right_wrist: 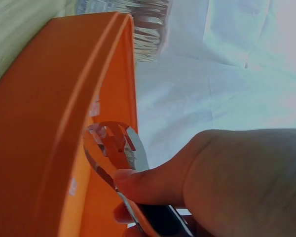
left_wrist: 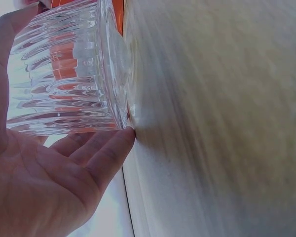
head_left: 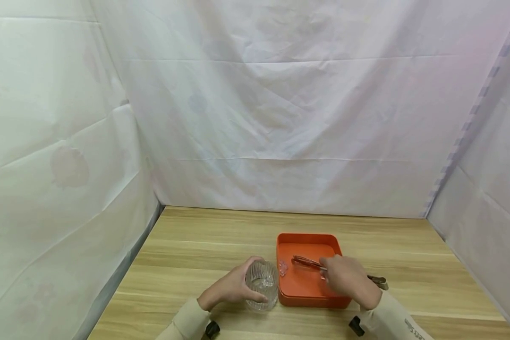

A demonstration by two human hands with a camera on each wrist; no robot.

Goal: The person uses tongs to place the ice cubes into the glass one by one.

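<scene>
My left hand (head_left: pixel 233 283) is curled around a clear ribbed glass (head_left: pixel 262 288) that stands on the table beside the orange box. In the left wrist view, the thumb and fingers (left_wrist: pixel 106 153) lie on opposite sides of the glass (left_wrist: pixel 69 74). My right hand (head_left: pixel 346 276) grips metal tongs (head_left: pixel 308 262) over the open orange box (head_left: pixel 310 302), their tips pointing left into it. The right wrist view shows the slotted end of the tongs (right_wrist: pixel 111 140) inside the box. Small clear pinkish pieces (head_left: pixel 283 268) lie at the box's left side; another small piece (right_wrist: pixel 72 186) shows near its wall.
A wood-grain table (head_left: pixel 212 231) carries everything. White cloth (head_left: pixel 280 113) hangs behind it and on both sides. The tongs' rear end (head_left: pixel 378 282) sticks out past the box's right edge. Glass and box stand close together.
</scene>
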